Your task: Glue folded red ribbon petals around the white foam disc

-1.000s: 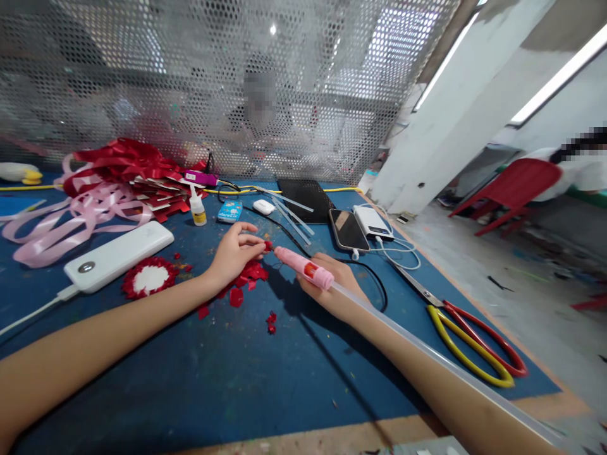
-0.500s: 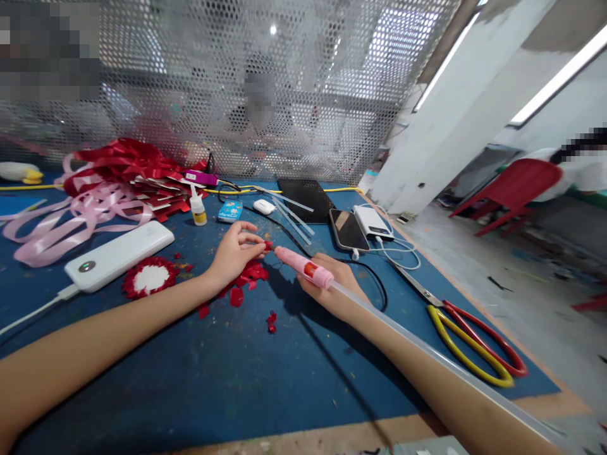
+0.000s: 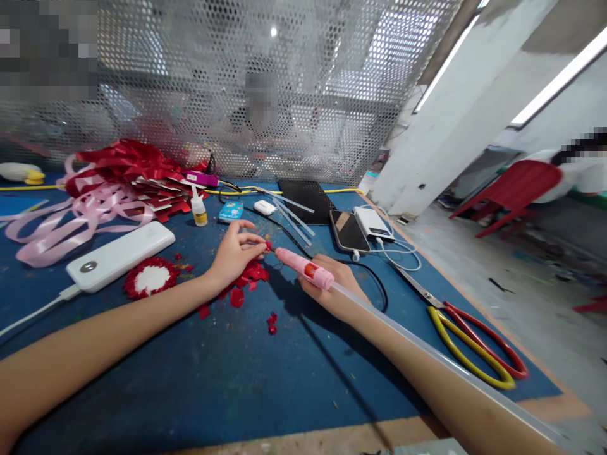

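My left hand (image 3: 232, 256) pinches a small red fabric piece (image 3: 268, 246) between thumb and fingertips. In my right hand (image 3: 339, 284) is a pink hot glue gun (image 3: 303, 266), its nozzle right at the red piece; whether they touch I cannot tell. A long translucent glue stick (image 3: 403, 332) runs out of its back along my right forearm. Cut red fabric pieces (image 3: 251, 275) lie below my left hand, partly hidden by it. Two or so crumpled red bits (image 3: 272, 323) sit nearer me. Left of my forearm rests a white disc (image 3: 150, 278) rimmed with red frill.
A white power bank (image 3: 126, 253), pink ribbon (image 3: 42, 246) and red ribbon (image 3: 137, 164) occupy the left. A glue bottle (image 3: 199, 210) and loose glue sticks (image 3: 294, 218) stand or lie behind. On the right are a phone (image 3: 348, 230) and large scissors (image 3: 429, 298). A perforated metal screen (image 3: 199, 114) closes the back.
Both hands hold almost the same position, the left still pinching the red piece. The glue gun's nozzle remains close to it, with only a very slight shift of the whole view.
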Motion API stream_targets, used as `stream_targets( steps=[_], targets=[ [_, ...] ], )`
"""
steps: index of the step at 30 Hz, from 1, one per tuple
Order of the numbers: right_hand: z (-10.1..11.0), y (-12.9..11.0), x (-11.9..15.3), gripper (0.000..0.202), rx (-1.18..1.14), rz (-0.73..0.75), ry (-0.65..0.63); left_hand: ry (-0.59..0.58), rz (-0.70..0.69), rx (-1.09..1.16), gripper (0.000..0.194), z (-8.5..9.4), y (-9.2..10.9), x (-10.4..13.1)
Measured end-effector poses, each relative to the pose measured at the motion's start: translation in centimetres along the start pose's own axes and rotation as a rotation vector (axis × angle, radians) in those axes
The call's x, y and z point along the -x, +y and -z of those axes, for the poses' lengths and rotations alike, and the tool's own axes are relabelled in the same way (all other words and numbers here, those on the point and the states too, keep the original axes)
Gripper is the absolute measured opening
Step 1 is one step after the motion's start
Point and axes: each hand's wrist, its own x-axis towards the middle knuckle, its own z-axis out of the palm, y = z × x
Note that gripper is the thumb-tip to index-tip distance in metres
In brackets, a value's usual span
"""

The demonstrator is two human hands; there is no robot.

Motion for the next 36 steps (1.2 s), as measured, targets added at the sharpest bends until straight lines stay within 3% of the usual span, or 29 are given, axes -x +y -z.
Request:
stream_targets(
  steps=[10,13,16,19,21,24,27,36],
  targets=[
    [0.4,0.6,0.1,0.019,0.106,-0.028,-0.046,0.026,-0.055,0.009,0.043,0.0,0.3,0.1],
    [0.8,1.2,0.0,0.016,0.221,-0.119,-0.067,0.019,-0.039,0.059,0.045,-0.3,0.6,0.4],
    [0.9,1.8,-0.1,0.010,0.284,-0.220,-0.005,-0.012,0.012,0.124,0.046,-0.7,1.0,0.8],
    [0.9,1.8,-0.2,0.035,0.162,-0.152,0.076,-0.071,0.059,0.177,0.046,-1.2,1.1,1.5],
    [0.8,1.3,-0.1,0.041,0.033,-0.071,0.156,-0.120,0.076,0.193,0.048,-1.5,1.1,1.9],
    [0.7,0.0,0.2,0.027,-0.092,0.019,0.251,-0.181,0.088,0.186,0.050,-1.9,1.0,2.6],
    [0.3,-1.1,0.6,0.012,-0.142,0.074,0.247,-0.223,0.086,0.166,0.050,-2.2,0.9,3.1],
    [0.1,-1.4,0.8,0.007,-0.150,0.125,0.257,-0.274,0.066,0.098,0.047,-2.2,0.5,3.3]
  ],
)
